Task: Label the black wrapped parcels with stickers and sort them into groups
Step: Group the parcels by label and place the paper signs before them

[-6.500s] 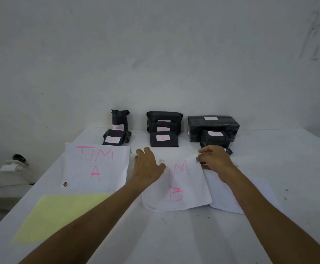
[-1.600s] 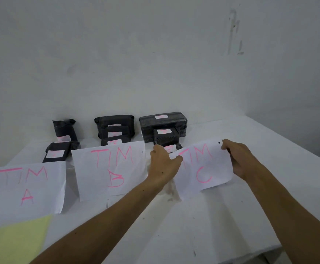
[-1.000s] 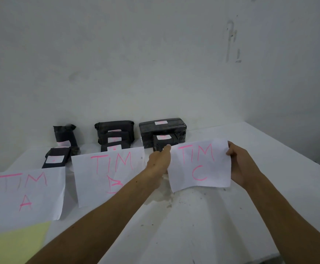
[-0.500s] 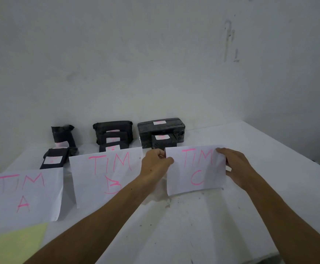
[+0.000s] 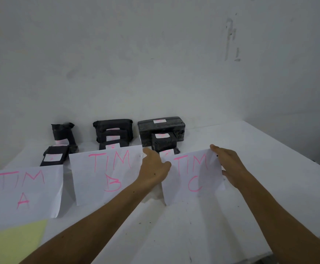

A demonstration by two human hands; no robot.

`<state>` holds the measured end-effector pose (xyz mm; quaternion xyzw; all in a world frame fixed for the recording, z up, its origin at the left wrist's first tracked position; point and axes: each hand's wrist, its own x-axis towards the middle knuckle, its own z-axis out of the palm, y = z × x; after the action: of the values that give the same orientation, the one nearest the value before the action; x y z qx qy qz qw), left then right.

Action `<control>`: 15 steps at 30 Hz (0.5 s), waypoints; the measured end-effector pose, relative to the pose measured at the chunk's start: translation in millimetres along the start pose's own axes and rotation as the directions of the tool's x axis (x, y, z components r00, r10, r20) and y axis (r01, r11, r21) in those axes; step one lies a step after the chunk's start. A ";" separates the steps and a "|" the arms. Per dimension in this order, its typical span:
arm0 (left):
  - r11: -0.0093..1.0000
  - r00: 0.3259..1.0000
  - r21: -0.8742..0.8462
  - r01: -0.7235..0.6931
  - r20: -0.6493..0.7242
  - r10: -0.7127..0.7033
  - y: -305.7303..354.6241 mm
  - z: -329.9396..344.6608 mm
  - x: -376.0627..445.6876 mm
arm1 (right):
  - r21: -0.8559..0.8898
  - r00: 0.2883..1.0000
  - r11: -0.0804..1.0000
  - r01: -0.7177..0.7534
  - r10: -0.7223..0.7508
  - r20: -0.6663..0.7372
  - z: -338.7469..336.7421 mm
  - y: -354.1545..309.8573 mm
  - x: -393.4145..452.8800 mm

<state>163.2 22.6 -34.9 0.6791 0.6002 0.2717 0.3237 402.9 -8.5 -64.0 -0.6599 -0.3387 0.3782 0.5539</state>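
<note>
Both hands, your left hand [image 5: 155, 168] and right hand [image 5: 229, 166], gripped the TIM C sheet [image 5: 193, 180] by its edges, apparently to mark the third parcel group [image 5: 161, 130].

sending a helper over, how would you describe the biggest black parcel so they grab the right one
Look along the back wall of the white table, where three clusters of black parcels stand. Go to the rightmost cluster, behind the sheet marked TIM C. The biggest parcel is the long glossy block at the very back, sticker on its top face, with smaller parcels in front.
</note>
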 end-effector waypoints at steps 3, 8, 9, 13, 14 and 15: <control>0.994 0.996 0.077 -0.083 -0.039 0.086 1.4 -2.9 6.5 | 0.023 1.000 1.000 0.005 -0.005 -0.007 4.9 -2.2 -0.5; 0.912 0.978 0.377 -0.161 -0.064 0.199 0.1 -11.1 9.0 | -0.017 1.000 1.000 0.022 -0.022 -0.005 11.4 -1.0 0.0; 0.877 0.971 0.446 -0.182 -0.061 0.232 -0.1 -11.9 8.8 | -0.033 1.000 0.999 0.023 -0.024 -0.004 11.7 -0.4 0.1; 0.791 0.950 0.573 -0.216 -0.062 0.305 -2.2 -13.7 11.9 | -0.048 0.999 0.998 0.029 -0.029 -0.013 11.1 -1.2 -0.4; 0.779 0.944 0.586 -0.223 -0.070 0.324 -2.2 -14.3 13.4 | -0.048 0.999 0.998 0.035 -0.036 -0.009 10.9 -1.7 -0.2; 0.770 0.936 0.595 -0.231 -0.080 0.342 -1.8 -14.6 15.7 | -0.051 0.999 0.998 0.045 -0.045 -0.001 11.0 -2.8 0.0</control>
<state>153.0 40.0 -27.3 0.8005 0.5701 0.1848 0.0008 393.2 -2.8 -62.3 -0.6664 -0.3622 0.3562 0.5458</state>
